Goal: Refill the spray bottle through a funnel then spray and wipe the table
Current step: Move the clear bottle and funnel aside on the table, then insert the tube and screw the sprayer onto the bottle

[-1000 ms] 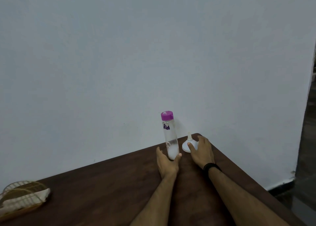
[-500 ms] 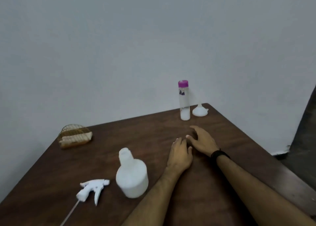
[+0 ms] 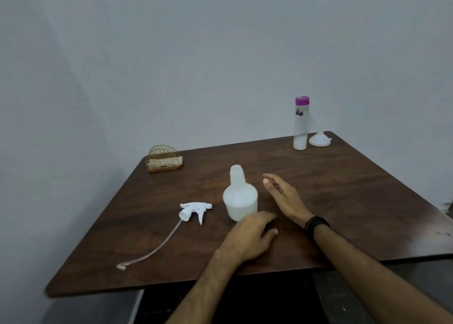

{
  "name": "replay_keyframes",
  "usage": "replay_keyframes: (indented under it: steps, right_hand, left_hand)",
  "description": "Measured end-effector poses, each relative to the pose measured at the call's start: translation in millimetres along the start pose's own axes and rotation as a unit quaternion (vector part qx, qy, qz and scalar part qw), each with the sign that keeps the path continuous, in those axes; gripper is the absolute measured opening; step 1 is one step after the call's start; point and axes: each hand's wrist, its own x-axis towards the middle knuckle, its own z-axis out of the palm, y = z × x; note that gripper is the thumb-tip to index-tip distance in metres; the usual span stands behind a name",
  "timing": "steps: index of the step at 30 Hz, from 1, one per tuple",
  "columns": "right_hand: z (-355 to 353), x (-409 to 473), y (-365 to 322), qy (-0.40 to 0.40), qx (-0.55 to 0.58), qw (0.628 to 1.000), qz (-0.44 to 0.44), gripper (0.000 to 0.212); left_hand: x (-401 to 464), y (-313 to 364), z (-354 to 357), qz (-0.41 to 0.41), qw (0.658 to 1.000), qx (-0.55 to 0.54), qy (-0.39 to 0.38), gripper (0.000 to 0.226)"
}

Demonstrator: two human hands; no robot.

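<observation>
Wire napkin holder (image 3: pixel 164 159) far left; sprayer head (image 3: pixel 195 210) beside bottle (image 3: pixel 239 197).

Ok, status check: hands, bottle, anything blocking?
Both hands empty: left hand and right hand by the spray bottle. Bottle upright, uncapped. Funnel at far corner. Nothing blocking.

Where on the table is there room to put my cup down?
Bare wood lies between the napkin holder and the purple-capped bottle, and along the right edge past the right hand. It's crowded around the white bottle, sprayer head and left hand.
</observation>
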Motion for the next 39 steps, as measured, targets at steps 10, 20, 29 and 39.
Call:
replay_keyframes:
  steps: [10,20,29,39]
  right_hand:
    - [40,-4,-9,-0.043,0.005,0.999,-0.010,0.098]
    - [41,-2,-5,-0.056,-0.010,0.998,-0.025,0.080]
    - [39,-10,-13,0.041,-0.011,0.998,-0.038,0.072]
    - [33,-5,-107,0.162,-0.004,0.962,-0.221,0.056]
  left_hand:
    - [-30,-92,-74,-0.353,0.883,0.117,0.288,0.037]
    - [-31,-114,-64,-0.415,0.899,0.044,0.133,0.033]
    - [-14,-103,-102,-0.366,0.902,-0.132,0.186,0.042]
    - [62,-12,-231,-0.073,0.768,-0.470,0.430,0.029]
